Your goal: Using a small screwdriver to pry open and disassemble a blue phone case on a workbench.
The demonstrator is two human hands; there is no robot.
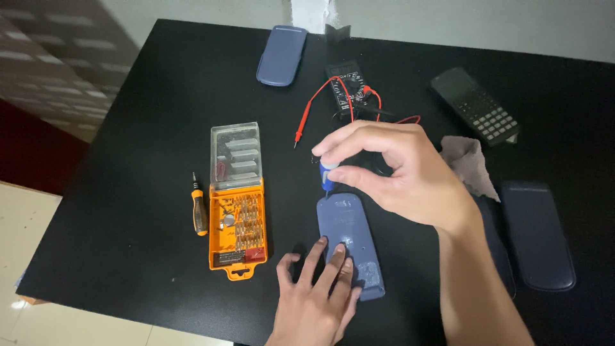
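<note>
Black surface (147,192) carries everything, white wall behind. Right hand (400,170) hovers mid-frame, fingers (359,177) pinching the blue-and-white handle of a small screwdriver (327,174), held upright with its tip down at the top end of a blue calculator back (349,243). That calculator lies face down, near the front edge, centre. Left hand (317,301) rests on its lower half, fingers (339,259) slightly spread and pressing flat, holding nothing.

Dark blue case (537,234) lies far right; another blue cover (282,54) at the top edge. Black calculator (475,106) face up, upper right. Orange bit set (236,221) with clear lid open, left of the hands, bits in rows. Black multimeter (346,86) behind the right hand, red lead (307,115) trailing left. Crumpled grey cloth (467,163) just beside the right wrist. Orange-and-black screwdriver (199,208) just left of the bit set.
</note>
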